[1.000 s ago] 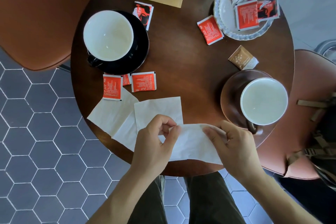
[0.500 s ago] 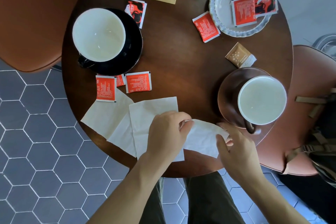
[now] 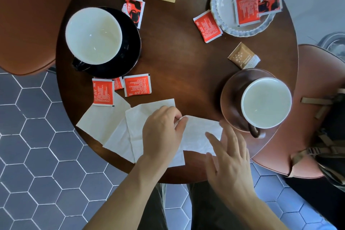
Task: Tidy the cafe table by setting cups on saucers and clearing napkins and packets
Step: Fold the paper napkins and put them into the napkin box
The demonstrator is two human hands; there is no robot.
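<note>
My left hand [image 3: 162,132] pinches the napkin [image 3: 199,136] at its corner; my right hand [image 3: 229,157] is spread wide over its edge.

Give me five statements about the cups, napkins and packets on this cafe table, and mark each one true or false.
1. Both cups sit on saucers: the cup on the black saucer, the other cup on the brown saucer. True.
2. The left hand pinches a napkin. True.
3. The right hand grips a red packet. False; it is open, fingers spread over the napkin.
4. The white plate is bare. False; packets lie on it.
5. The brown packet lies on the table. True.
</note>
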